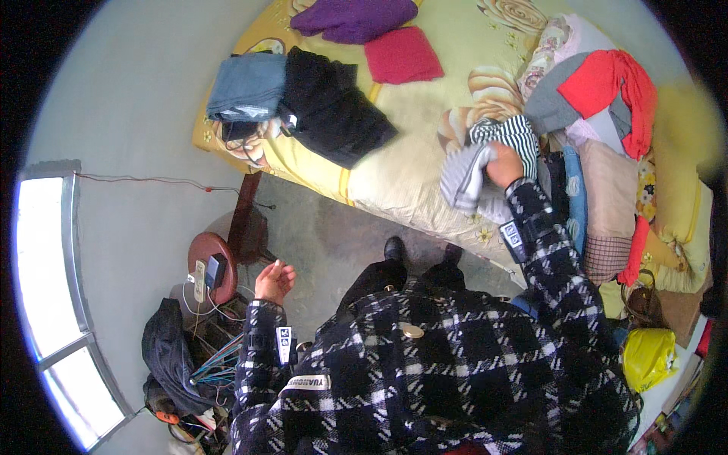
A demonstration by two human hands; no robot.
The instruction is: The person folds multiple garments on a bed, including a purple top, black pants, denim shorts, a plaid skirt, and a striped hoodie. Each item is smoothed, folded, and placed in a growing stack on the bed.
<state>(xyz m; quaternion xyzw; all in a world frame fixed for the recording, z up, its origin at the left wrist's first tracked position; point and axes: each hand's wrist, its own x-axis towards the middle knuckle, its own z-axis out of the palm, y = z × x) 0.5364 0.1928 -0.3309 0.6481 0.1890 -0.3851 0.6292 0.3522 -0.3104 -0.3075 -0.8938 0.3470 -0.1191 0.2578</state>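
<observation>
My right hand (pixel 505 165) is closed on a light grey and white striped garment (pixel 464 179), which hangs bunched over the near edge of the bed. Just beyond that hand lies a black-and-white striped garment (pixel 517 139). To its right stands a row of folded clothes, among them blue jeans (pixel 575 199) and a beige piece (pixel 611 178). My left hand (pixel 274 282) hovers over the floor beside a round brown stool (pixel 212 258), palm up, fingers loosely apart and holding nothing.
On the bed (pixel 409 163) lie folded jeans (pixel 246 85), black trousers (pixel 334 106), a red folded cloth (pixel 402 55), a purple garment (pixel 353 19) and a red-and-grey heap (pixel 599 87). A yellow plastic bag (pixel 648 358) sits at the right. Hangers (pixel 216 360) and cables clutter the lower left.
</observation>
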